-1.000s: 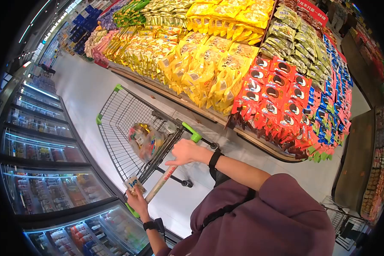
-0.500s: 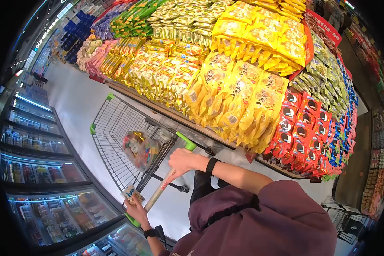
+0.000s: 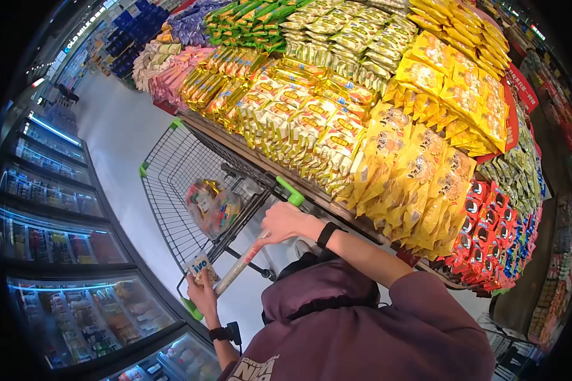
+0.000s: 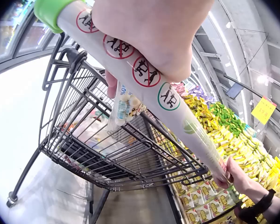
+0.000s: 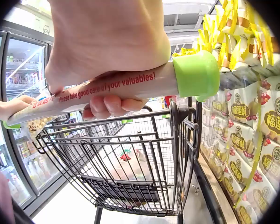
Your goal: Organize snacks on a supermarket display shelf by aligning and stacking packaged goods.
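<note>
Two grips hold the handle (image 3: 241,265): right grip (image 3: 285,222) curled round its shelf-side end, left grip (image 3: 200,293) round the other end, pinning a packet (image 3: 200,265) to it. The cart (image 3: 165,190) stands just beside the packs (image 3: 311,127) and could snag them. The packet, seemingly loosely pinned, might drop.

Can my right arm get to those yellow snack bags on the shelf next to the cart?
Probably yes. The right grip holds the cart handle near its green end cap, and the yellow snack bags hang just beside it, nothing between; it must let go first.
</note>
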`<state>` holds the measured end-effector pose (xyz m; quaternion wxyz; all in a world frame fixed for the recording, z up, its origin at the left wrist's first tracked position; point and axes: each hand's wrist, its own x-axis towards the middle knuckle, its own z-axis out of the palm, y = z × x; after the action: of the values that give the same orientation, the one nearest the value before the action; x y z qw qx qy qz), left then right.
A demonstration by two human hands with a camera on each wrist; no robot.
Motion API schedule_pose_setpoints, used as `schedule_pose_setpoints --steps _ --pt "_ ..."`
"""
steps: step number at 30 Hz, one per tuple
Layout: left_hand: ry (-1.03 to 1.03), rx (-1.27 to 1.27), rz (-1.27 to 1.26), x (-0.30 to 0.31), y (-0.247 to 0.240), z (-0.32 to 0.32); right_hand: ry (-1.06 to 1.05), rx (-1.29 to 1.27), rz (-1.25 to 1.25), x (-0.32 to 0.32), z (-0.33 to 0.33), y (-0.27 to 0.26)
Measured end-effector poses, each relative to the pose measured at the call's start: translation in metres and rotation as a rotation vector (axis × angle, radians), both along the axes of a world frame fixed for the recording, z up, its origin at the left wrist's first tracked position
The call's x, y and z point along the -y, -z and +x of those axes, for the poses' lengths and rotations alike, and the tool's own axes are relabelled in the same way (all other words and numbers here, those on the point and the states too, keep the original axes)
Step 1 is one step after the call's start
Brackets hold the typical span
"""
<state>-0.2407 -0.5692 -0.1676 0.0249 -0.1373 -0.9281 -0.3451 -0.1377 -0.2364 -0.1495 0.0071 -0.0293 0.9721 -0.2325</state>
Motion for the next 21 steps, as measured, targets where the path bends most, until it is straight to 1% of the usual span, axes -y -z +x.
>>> schedule_pose_setpoints --steps 4,7,8,11,13,15,16,17,19,20,21 --pt "0.015 0.111 0.188 -0.007 0.000 -0.018 -0.023 -0.052 0.033 -0.010 -0.017 -0.001" --pt "0.026 0.085 0.195 -0.009 0.004 -0.027 -0.027 -0.033 0.019 -0.013 -0.023 0.001" --pt "0.020 0.095 0.232 -0.009 0.002 -0.030 -0.028 -0.027 0.014 -0.013 -0.025 0.001" --pt "0.047 0.106 0.358 -0.030 -0.032 -0.047 -0.012 -0.034 0.004 -0.015 -0.029 0.002" --pt "0.090 0.080 0.478 -0.063 -0.064 -0.060 -0.015 -0.052 0.002 -0.016 -0.026 0.001" --pt "0.152 0.185 0.718 -0.108 -0.095 -0.065 -0.026 -0.084 -0.004 -0.018 -0.025 -0.001" --pt "0.162 0.352 0.817 -0.131 -0.111 -0.064 -0.035 -0.027 -0.034 -0.018 -0.024 -0.009" --pt "0.169 0.518 0.916 -0.155 -0.122 -0.061 0.010 -0.057 -0.185 -0.020 -0.024 -0.007" --pt "0.245 0.832 0.943 -0.199 -0.126 -0.051 0.105 -0.119 -0.489 -0.019 -0.025 0.000" --pt "0.307 0.919 0.877 -0.216 -0.122 -0.043 0.173 -0.232 -0.519 -0.017 -0.024 0.003" --pt "0.372 1.007 0.812 -0.233 -0.116 -0.036 0.239 -0.312 -0.672 -0.015 -0.020 0.000"
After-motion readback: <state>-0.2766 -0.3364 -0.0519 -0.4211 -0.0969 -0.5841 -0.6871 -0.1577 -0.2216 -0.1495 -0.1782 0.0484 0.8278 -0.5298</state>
